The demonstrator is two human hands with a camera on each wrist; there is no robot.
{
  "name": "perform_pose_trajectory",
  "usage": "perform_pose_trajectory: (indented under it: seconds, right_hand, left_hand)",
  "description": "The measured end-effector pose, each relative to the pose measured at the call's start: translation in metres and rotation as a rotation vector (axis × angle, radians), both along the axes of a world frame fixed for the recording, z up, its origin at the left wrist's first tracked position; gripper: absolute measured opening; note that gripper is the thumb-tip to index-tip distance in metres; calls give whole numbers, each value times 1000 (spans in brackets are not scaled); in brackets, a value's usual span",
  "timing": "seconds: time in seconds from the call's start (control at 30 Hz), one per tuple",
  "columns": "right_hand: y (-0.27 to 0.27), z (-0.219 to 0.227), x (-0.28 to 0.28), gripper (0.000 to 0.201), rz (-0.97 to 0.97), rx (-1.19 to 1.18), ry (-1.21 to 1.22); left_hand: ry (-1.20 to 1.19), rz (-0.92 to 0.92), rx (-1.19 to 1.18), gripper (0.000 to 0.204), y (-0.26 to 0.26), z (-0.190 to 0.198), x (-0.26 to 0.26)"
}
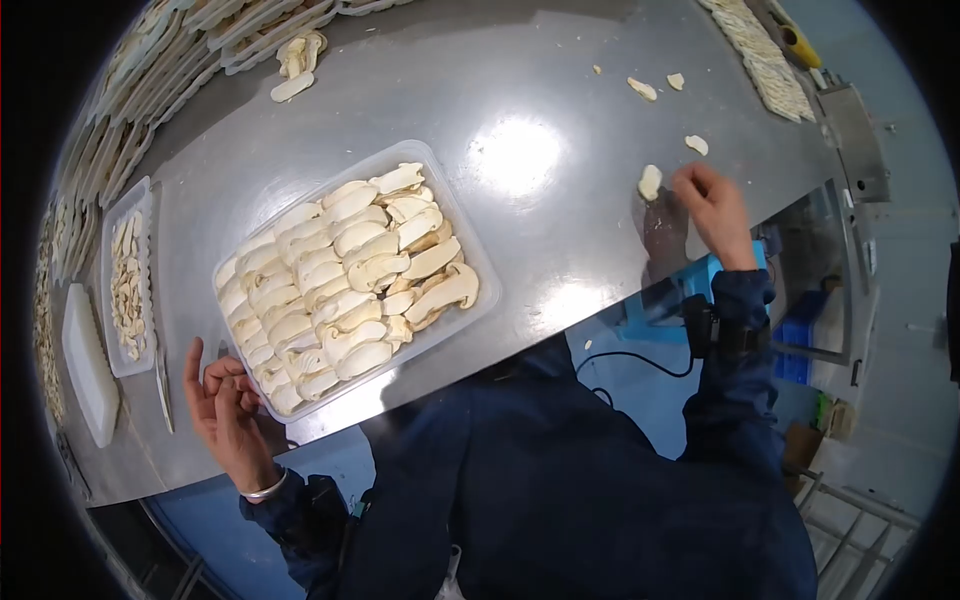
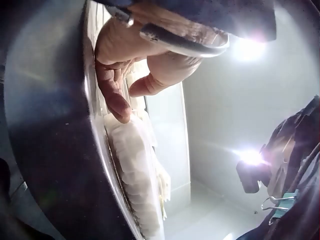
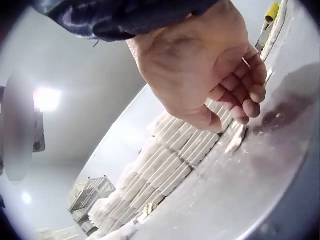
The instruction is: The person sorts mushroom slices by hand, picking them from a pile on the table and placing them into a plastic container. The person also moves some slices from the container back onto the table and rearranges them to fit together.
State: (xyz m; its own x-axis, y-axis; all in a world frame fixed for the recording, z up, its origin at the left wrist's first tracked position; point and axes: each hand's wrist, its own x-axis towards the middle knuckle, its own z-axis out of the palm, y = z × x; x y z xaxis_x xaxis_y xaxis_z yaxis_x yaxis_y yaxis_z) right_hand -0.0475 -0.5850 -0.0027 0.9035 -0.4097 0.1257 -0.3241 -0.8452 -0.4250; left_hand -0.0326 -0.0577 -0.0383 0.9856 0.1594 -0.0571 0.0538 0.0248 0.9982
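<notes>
A clear plastic tray [image 1: 490, 290] filled with overlapping rows of sliced mushrooms [image 1: 350, 260] lies near the table's front edge. At its left corner is my left hand [image 1: 228, 425], index finger extended and the others loosely bent. In the left wrist view, a fingertip of the left hand [image 2: 132, 65] is right at the end of a ridged translucent tray [image 2: 132, 170]. To the right, my right hand [image 1: 718, 215] is just over the table, fingers loosely curled with nothing in them. A single pale mushroom slice [image 1: 650, 182] lies beside its fingertips; the right wrist view shows this slice [image 3: 236, 140] below the hand.
Stacked trays of slices [image 1: 130, 110] line the table's [image 1: 560, 90] far left. A smaller tray of mushroom pieces [image 1: 148, 300], a white tray [image 1: 90, 360] and a thin metal tool [image 1: 163, 390] lie left. Loose slices [image 1: 296, 65] sit at the back, scraps [image 1: 642, 89] at right.
</notes>
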Motion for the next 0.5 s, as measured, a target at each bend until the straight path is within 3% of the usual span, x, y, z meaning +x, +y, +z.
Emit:
perform_pose_trajectory:
  seconds: [0.07,0.17,0.27,0.37,0.5]
  right_hand:
    - [-26,2,10,24,-36,-68,-125]
    - [-75,-3,26,22,32,-380,-115]
    - [-95,-11,33,28,130,-369,70]
    - [-97,-14,32,26,115,-266,79]
    - [-95,-21,26,25,14,-342,63]
  left_hand:
    - [-2,-9,0,51,1,-1,1]
    - [6,-6,14,51,0,-1,1]
    - [3,11,23,51,-1,0,0]
    - [-2,9,22,51,-1,-2,0]
    - [0,0,25,52,-2,-1,1]
